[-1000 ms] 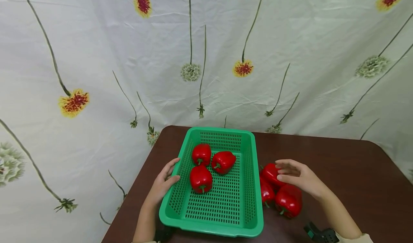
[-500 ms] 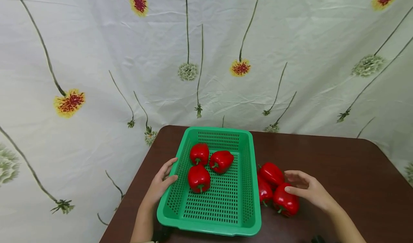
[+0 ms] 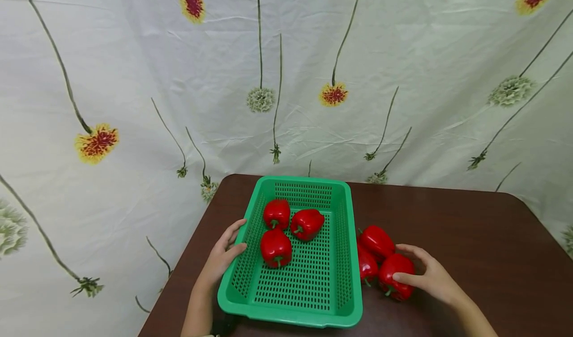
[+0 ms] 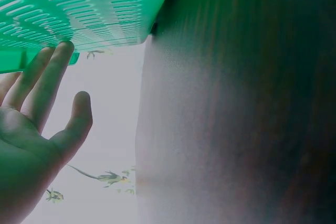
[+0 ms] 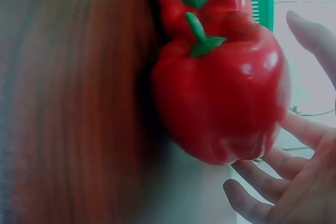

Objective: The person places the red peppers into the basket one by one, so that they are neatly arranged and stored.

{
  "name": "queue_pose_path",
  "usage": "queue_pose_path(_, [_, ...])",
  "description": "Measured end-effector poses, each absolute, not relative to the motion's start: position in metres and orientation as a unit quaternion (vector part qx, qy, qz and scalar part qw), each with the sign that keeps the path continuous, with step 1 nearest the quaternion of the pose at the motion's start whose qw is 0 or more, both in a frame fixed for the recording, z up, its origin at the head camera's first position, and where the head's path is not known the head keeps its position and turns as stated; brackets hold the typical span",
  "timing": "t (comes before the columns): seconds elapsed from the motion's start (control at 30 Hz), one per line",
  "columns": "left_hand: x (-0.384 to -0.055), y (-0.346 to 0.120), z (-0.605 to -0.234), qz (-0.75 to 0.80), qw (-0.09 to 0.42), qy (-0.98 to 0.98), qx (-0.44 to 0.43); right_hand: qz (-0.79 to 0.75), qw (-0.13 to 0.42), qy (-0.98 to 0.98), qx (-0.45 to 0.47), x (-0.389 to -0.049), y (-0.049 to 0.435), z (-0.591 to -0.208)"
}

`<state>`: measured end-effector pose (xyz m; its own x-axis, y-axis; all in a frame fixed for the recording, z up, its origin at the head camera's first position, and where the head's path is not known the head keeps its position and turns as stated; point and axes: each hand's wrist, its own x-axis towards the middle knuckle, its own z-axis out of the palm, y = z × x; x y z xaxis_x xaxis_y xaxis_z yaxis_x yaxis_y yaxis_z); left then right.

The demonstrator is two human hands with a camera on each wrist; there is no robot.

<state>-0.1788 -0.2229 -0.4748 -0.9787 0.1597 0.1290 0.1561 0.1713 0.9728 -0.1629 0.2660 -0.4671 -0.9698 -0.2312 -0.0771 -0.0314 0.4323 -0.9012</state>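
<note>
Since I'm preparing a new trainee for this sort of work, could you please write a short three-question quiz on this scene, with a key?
1. How many red peppers are inside the green basket?

2. Which is the right hand nearest to?
A) a pepper inside the green basket
B) the loose pepper closest to the person
C) the far rim of the green basket

3. True or false: the left hand is at the right side of the green basket.

Key: 1. Three. 2. B. 3. False; it is at the left side.
</note>
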Motion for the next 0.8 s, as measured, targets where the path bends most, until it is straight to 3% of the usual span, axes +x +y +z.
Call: queue_pose_path(0.8, [-0.179, -0.223, -0.476, 0.634, -0.001, 0.767, 0.1, -0.543, 0.117, 0.829, -0.066, -0.157, 0.265, -0.485])
